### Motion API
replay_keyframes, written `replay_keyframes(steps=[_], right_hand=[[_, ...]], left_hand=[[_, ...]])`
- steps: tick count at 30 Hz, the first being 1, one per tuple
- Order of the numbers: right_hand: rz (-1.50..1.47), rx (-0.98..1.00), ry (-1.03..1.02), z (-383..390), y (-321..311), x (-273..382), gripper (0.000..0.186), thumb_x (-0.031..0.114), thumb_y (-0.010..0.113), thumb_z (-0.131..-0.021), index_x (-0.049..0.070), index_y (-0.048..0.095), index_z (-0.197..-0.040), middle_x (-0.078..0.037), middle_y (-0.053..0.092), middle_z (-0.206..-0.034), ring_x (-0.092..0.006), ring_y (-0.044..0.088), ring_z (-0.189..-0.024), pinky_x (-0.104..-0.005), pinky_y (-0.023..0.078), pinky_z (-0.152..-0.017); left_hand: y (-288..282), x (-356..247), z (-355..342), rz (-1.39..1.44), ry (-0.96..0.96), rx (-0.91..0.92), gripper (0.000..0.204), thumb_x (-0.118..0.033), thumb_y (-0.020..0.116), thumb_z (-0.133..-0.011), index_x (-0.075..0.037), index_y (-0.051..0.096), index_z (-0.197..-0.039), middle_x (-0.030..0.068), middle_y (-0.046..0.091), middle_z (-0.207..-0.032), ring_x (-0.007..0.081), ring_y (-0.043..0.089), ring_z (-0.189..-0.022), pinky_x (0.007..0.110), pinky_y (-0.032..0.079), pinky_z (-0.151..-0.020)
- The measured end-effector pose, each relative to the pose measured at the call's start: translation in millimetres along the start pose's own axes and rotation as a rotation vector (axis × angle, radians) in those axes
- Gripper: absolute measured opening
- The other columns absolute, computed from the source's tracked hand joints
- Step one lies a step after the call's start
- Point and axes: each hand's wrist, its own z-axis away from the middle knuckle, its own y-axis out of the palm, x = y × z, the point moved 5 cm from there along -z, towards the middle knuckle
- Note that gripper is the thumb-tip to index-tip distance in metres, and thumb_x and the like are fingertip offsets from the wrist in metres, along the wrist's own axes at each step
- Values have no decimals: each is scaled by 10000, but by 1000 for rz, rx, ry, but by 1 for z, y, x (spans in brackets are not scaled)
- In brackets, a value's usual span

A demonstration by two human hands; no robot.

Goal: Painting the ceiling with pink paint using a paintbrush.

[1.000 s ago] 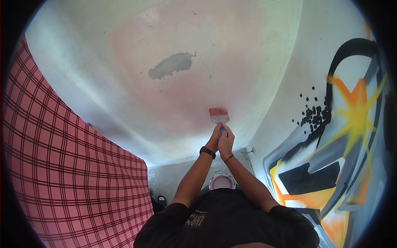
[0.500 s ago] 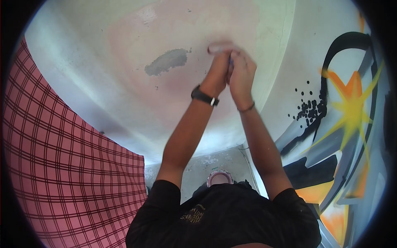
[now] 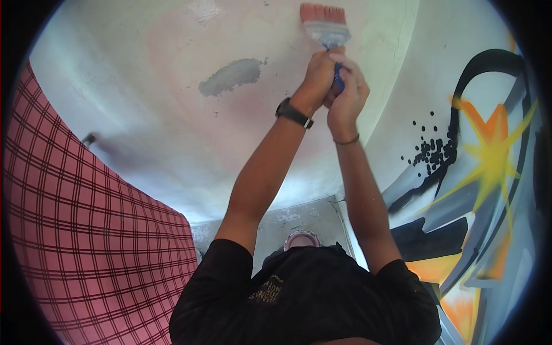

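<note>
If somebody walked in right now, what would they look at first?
Probably the bright yellow star painted at the right, or the big pink checked cloth filling the left side. Then the eye might climb to the wide, reddish-bristled paintbrush near the top, held by the left hand and right hand together.

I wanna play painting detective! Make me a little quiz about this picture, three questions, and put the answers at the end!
1. True or false: the person's bare left hand and bare right hand both hold the broad, red-bristled, blue-handled paintbrush.

2. Pick one. What is along the picture's left side?
A: a green striped rug
B: a pink sheet with dark crossing lines
C: a brown wooden ladder

3. Fill the blank: In the picture, the rough grey patch on the pale, pinkish wall lies to the ____ of the paintbrush.

Key:
1. True
2. B
3. left
</note>
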Motion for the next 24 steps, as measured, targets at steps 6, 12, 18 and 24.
replay_keyframes(steps=[6, 12, 18, 24], right_hand=[[167, -22, 81, 58, -42, -43, 293, 59, 413, -949, 14, 697, -1001, 24, 564, -805, -21, 428, -556, -168, 317, -454], [211, -114, 373, 127, -105, -89, 314, 110, 394, -967, 36, 684, -1063, 66, 427, -625, -17, 293, -403, -207, 204, -350], [210, -203, 539, 169, -133, -120, 309, 81, 395, -958, 16, 695, -993, 43, 510, -632, -25, 364, -440, -207, 274, -382], [232, -139, 547, 142, -108, -90, 267, 78, 406, -954, 30, 668, -934, 37, 505, -651, -23, 382, -467, -198, 282, -399]], left_hand=[[-40, 78, 46, 50, -49, -38, 326, -335, 532, -975, -123, 570, -730, -48, 515, -648, 53, 484, -577, 238, 389, -504], [-72, 175, 106, 56, -281, -132, 290, -350, 562, -959, -135, 579, -765, -45, 507, -685, 67, 469, -600, 263, 382, -523], [-96, 244, 161, 169, -533, -214, 213, -301, 522, -969, -115, 598, -896, -16, 561, -746, 81, 548, -677, 254, 423, -566], [-86, 196, 140, -36, -398, -225, 315, -252, 471, -954, -76, 627, -744, 34, 600, -620, 121, 568, -505, 278, 379, -397]])
